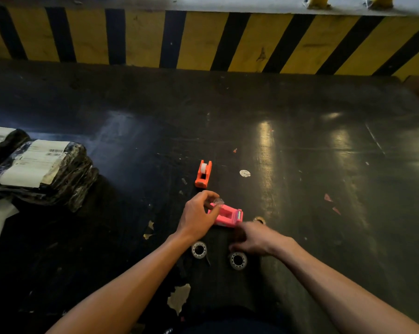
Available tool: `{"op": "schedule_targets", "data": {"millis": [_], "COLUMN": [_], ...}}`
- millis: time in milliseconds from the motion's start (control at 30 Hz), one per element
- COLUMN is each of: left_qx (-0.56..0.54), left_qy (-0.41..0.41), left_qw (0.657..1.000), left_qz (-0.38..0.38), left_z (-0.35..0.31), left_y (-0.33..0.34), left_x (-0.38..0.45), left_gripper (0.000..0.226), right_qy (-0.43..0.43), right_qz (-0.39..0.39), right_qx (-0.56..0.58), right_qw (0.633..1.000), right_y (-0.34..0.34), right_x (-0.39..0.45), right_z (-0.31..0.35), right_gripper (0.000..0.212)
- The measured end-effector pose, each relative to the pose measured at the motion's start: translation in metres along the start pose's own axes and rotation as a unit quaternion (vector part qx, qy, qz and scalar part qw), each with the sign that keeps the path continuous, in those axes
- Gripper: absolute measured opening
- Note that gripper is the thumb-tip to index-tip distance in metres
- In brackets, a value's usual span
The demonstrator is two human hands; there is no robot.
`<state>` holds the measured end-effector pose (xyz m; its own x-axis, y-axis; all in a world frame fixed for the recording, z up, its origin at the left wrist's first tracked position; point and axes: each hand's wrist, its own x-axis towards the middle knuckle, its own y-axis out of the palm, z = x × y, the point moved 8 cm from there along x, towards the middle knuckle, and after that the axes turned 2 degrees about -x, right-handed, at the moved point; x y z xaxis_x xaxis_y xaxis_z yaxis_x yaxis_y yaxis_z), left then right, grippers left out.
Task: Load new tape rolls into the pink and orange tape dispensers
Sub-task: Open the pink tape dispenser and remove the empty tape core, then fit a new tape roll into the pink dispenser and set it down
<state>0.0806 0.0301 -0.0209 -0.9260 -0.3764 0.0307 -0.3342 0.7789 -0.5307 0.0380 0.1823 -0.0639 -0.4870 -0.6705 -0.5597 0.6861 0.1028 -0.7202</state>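
Observation:
The pink tape dispenser (228, 216) lies on the dark floor, its roll bay looking empty. My left hand (196, 216) is at its left end, fingers pinched on a small clear roll or core (218, 201) just above it. My right hand (250, 238) is blurred, low over the floor just right of and below the dispenser; whether it holds anything is unclear. The orange tape dispenser (203, 174) stands farther away with a white roll in it. Two clear tape rolls (199, 249) (238, 260) lie flat near my wrists. A brownish ring (259, 220) lies right of the pink dispenser.
Black-wrapped parcels with white labels (42, 168) sit at the left. A yellow-and-black striped kerb (203, 39) runs along the far side. A white round scrap (244, 173) and bits of litter dot the floor. Peeling paint patches (178, 297) lie near me.

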Motion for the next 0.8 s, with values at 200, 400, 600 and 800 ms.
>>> {"op": "schedule_targets", "data": {"millis": [200, 400, 600, 800], "left_qx": [-0.003, -0.032, -0.147, -0.249], "left_qy": [-0.021, -0.058, -0.114, -0.099], "left_qw": [1.0, 0.998, 0.981, 0.962], "left_qz": [0.0, -0.007, -0.06, -0.052], "left_z": [0.006, 0.014, 0.014, -0.014], "left_y": [-0.005, -0.009, -0.029, -0.036], "left_x": [-0.003, -0.006, -0.002, 0.006], "left_gripper": [0.025, 0.026, 0.025, 0.024], "right_qy": [0.02, -0.042, -0.104, -0.162], "right_qz": [0.075, 0.07, -0.093, -0.173], "right_qx": [-0.17, 0.039, 0.422, 0.508], "right_qw": [0.982, 0.996, 0.896, 0.828], "right_y": [0.032, 0.002, -0.061, -0.101], "right_x": [-0.003, 0.008, 0.012, 0.003], "right_z": [0.013, 0.021, 0.021, 0.033], "right_gripper": [0.062, 0.029, 0.031, 0.036]}}
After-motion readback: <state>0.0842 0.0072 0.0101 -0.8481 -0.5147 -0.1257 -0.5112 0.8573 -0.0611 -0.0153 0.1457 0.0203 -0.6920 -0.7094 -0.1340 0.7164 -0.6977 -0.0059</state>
